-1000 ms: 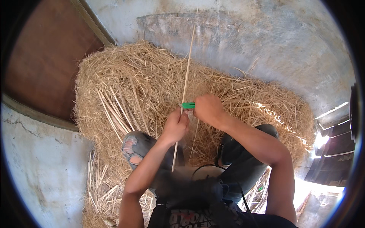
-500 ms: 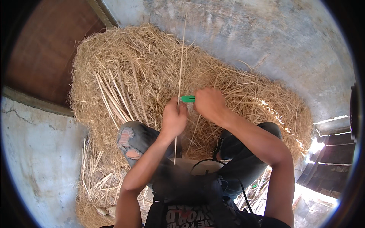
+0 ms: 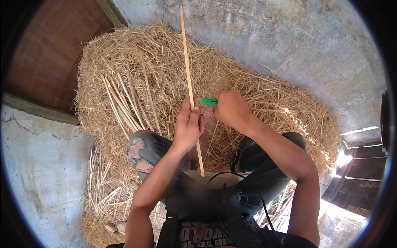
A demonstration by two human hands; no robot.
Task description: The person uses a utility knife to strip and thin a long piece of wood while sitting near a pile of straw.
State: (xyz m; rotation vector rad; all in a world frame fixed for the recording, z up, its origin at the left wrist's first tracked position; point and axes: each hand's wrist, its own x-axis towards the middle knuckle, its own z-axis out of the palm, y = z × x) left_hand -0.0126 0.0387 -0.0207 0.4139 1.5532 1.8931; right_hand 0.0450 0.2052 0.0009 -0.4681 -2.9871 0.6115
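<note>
My left hand [image 3: 189,126] pinches a long, thin, pale bamboo strip [image 3: 187,62] near its middle. The strip stands nearly lengthwise in front of me, its far end leaning left and its near end between my knees, with its flat side showing. In my closed right hand [image 3: 232,108] is a green box cutter [image 3: 209,101], its tip pointing left toward the strip. A small gap separates the cutter's tip from the strip. How far the blade is out is hard to make out.
Dry straw [image 3: 165,53] is heaped before me, with several pale strips [image 3: 124,105] lying on it at left. More sticks [image 3: 97,177] lie by my left side. A grey wall [image 3: 289,45] rises behind the straw, and a brown panel [image 3: 58,58] stands at far left.
The strip has turned so its flat side shows, and its far end has swung left. My right hand has drawn the cutter slightly right and away from the strip.
</note>
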